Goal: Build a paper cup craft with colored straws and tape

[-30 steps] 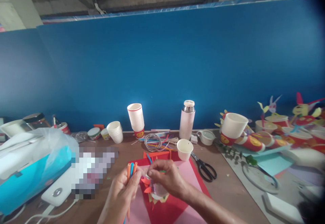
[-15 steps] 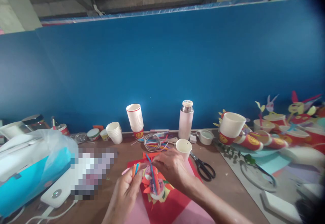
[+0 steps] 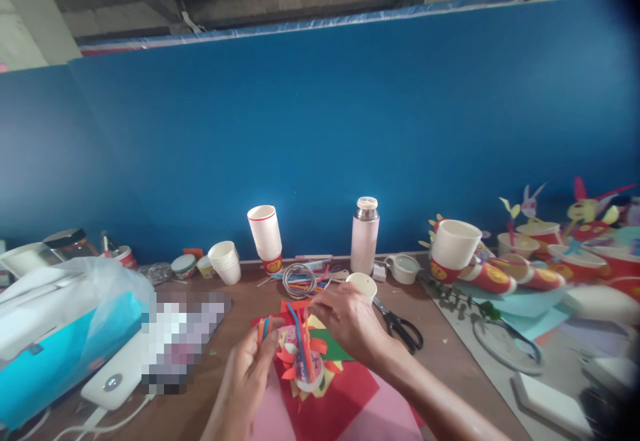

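Observation:
My left hand (image 3: pixel 249 361) is closed on a small bundle of orange and blue strips (image 3: pixel 263 327), whose ends poke up past the thumb. Just right of it, a paper craft piece (image 3: pixel 311 371) with orange, red and yellow leaf shapes lies over red paper (image 3: pixel 330 404). Long blue and orange strips (image 3: pixel 302 341) stand up out of that piece. My right hand (image 3: pixel 347 317) reaches over from the right, its fingers bent together near the tops of these strips. What its fingertips pinch, if anything, is hidden. Green paper (image 3: pixel 334 346) shows beneath the right hand.
Black scissors (image 3: pixel 407 333) and a white paper cup (image 3: pixel 363 285) sit right of the hands. Behind stand stacked cups (image 3: pixel 265 231), a coil of wire (image 3: pixel 300 281) and a thermos (image 3: pixel 365 237). A white power bank (image 3: pixel 113 374) lies left; cup crafts (image 3: pixel 543 231) crowd the right.
My right hand has shifted slightly right, away from the strips, uncovering more of the craft piece and the green paper. My left hand has stayed nearly in place, still holding its bundle.

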The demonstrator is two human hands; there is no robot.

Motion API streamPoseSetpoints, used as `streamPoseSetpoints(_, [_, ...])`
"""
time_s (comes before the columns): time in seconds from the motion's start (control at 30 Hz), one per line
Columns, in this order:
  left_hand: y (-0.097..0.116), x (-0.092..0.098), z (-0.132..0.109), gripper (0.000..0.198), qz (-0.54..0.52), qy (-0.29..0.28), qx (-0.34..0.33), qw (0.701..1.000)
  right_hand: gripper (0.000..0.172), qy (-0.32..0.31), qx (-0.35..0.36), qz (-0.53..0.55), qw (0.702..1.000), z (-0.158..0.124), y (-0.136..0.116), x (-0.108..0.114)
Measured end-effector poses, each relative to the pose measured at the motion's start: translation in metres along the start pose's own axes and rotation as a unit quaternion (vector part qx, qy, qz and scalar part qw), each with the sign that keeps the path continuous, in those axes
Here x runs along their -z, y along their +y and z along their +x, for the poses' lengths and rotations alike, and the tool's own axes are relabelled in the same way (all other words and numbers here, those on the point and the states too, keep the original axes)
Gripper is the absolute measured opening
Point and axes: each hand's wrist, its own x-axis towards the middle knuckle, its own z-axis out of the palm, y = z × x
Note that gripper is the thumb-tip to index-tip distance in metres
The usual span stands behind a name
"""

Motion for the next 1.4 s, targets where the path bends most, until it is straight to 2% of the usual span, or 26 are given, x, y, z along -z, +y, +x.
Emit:
streamPoseSetpoints(0.1, [0.003, -0.008, -0.006, 0.04, -0.022, -0.053, 0.047, 0.997, 0.022, -0.023, -0.032, 0.084, 0.996, -0.002, -0.008, 0.004])
streamPoseSetpoints(0.23, [0.007, -0.016, -0.014, 0.024, -0.061, -0.096, 0.034, 0.993, 0.025, -0.056, -0.078, 0.145, 0.985, -0.006, -0.019, 0.002])
streamPoseSetpoints(0.4, [0.006, -0.022, -0.017, 0.013, -0.046, -0.103, 0.005, 0.994, 0.023, -0.085, -0.098, 0.188, 0.974, -0.009, -0.027, -0.001])
streamPoseSetpoints(0.53, [0.004, -0.027, -0.018, 0.023, -0.042, -0.103, -0.017, 0.994, 0.019, -0.091, -0.106, 0.178, 0.974, -0.009, -0.031, 0.0])
streamPoseSetpoints(0.63, [0.001, -0.029, -0.018, 0.035, -0.045, -0.114, -0.045, 0.991, 0.019, -0.075, -0.108, 0.136, 0.982, -0.008, -0.034, 0.001])
streamPoseSetpoints(0.73, [-0.001, -0.029, -0.017, 0.034, -0.046, -0.122, -0.056, 0.99, 0.02, -0.059, -0.113, 0.1, 0.987, -0.008, -0.036, 0.0])
streamPoseSetpoints(0.9, [-0.003, -0.026, -0.015, 0.034, -0.028, -0.132, -0.024, 0.991, 0.021, -0.049, -0.086, 0.077, 0.992, -0.009, -0.034, -0.002])
streamPoseSetpoints(1.1, [-0.007, -0.019, -0.009, 0.033, -0.033, -0.193, 0.009, 0.981, 0.024, 0.01, -0.033, 0.038, 0.999, -0.01, -0.03, -0.007])
streamPoseSetpoints(1.4, [-0.017, -0.018, -0.007, 0.034, -0.05, -0.188, 0.03, 0.98, 0.021, 0.046, -0.002, 0.013, 0.999, -0.013, -0.027, -0.012])
